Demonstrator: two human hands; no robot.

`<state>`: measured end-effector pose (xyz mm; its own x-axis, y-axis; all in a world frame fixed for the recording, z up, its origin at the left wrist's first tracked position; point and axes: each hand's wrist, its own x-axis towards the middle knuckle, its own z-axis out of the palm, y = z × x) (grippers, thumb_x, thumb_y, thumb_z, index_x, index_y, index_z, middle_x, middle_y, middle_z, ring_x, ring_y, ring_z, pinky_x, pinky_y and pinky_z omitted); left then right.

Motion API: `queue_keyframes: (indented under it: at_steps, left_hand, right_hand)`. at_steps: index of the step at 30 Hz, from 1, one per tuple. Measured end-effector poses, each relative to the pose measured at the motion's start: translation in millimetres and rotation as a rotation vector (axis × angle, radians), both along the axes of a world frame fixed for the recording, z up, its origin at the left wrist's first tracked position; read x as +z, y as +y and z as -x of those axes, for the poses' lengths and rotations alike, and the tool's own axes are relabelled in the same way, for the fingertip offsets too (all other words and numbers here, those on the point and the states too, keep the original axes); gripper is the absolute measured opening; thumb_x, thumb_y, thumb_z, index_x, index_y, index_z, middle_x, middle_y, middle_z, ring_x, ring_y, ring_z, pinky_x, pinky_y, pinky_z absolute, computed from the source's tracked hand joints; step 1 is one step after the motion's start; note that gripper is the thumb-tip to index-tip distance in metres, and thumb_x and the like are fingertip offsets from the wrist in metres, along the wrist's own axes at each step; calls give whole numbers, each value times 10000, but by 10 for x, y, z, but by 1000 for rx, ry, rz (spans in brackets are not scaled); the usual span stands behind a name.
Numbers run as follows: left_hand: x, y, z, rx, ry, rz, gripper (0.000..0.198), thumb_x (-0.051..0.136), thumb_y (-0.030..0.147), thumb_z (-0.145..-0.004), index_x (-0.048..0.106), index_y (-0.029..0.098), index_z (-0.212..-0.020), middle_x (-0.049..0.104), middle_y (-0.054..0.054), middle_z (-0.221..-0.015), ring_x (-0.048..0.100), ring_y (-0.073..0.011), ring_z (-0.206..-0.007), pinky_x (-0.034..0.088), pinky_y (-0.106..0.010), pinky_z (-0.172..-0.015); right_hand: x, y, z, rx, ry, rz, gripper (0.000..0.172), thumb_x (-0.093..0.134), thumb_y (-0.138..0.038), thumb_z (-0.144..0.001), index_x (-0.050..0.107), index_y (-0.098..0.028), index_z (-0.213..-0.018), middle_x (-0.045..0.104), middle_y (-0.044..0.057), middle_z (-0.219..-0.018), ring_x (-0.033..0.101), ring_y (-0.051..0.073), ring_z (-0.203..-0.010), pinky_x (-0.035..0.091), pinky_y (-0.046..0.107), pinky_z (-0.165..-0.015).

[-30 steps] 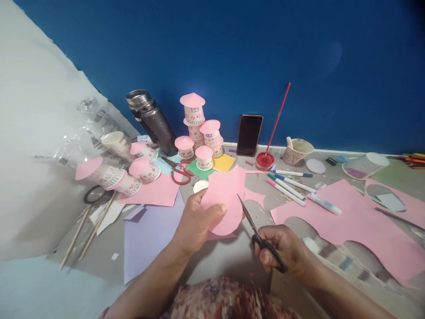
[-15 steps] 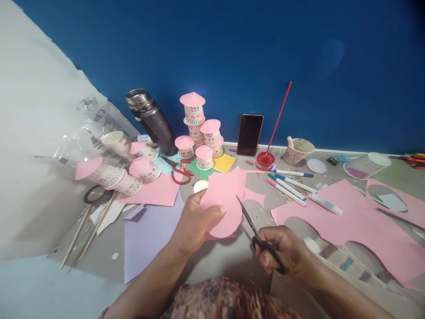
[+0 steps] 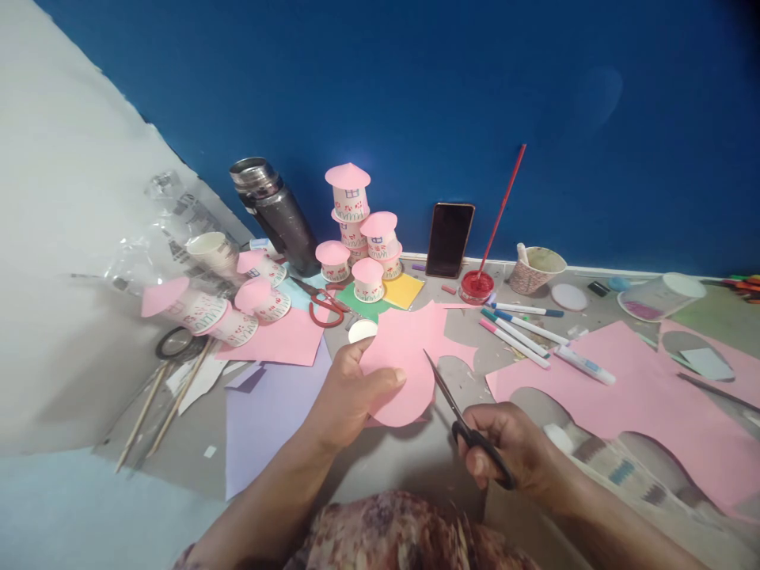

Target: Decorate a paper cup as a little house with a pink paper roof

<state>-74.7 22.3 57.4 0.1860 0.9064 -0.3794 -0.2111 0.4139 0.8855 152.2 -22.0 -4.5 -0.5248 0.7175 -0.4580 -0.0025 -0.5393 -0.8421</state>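
Note:
My left hand [image 3: 350,388] grips a piece of pink paper [image 3: 409,340], thumb on top and the other fingers hidden beneath. The paper's lower edge is cut to a rounded curve. In my right hand [image 3: 504,443] is a pair of black-handled scissors [image 3: 454,404], with fingers and thumb in the loops. Its blades look nearly closed and point up and left, the tip at the paper's right edge. Whether the tip touches the paper I cannot tell. Beyond the paper stand paper-cup towers [image 3: 350,198] with pink cone roofs and drawn windows and flowers.
A dark flask [image 3: 279,218], a leaning phone [image 3: 450,240] and a red paint pot [image 3: 476,285] holding a thin red stick line the blue wall. Red-handled scissors [image 3: 325,309] lie behind my left hand. Markers [image 3: 516,344] and a cut pink sheet [image 3: 594,380] lie at right, purple paper [image 3: 267,427] at left.
The view has shifted slightly, so the background sits a little to the right. Both hands, the pink paper and the scissors stay in almost the same pose.

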Motion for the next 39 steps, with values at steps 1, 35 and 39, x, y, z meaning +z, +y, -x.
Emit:
queue_keyframes:
  at_steps: [1, 35, 39]
  left_hand:
    - [1, -2, 2, -1, -3, 0, 309, 845, 267, -655, 763, 138, -923, 703, -33, -663, 650, -194, -554, 538, -301, -550]
    - [19, 32, 84, -73, 55, -53, 246, 842, 246, -656, 768, 129, -860, 715, -17, -721, 620, -143, -608, 497, -240, -574]
    - [8, 50, 110, -93, 47, -43, 271, 837, 232, -656, 782, 129, -900, 730, -22, -764, 634, -150, -637, 516, -247, -593]
  right_hand:
    - [7, 3, -2, 9, 0, -1, 592, 920, -708, -560, 658, -185, -650, 600, -21, -540, 487, 92, -473, 369, 234, -488]
    - [110, -5, 40, -52, -61, 79, 369, 895, -431, -545, 618, -187, -564, 558, -42, -495, 446, 74, -452, 378, 218, -477]
    - [142, -3, 46, -59, -75, 84, 349, 871, -417, -527, 605, -191, -544, 542, -46, -475, 424, 68, -432, 350, 213, -456]
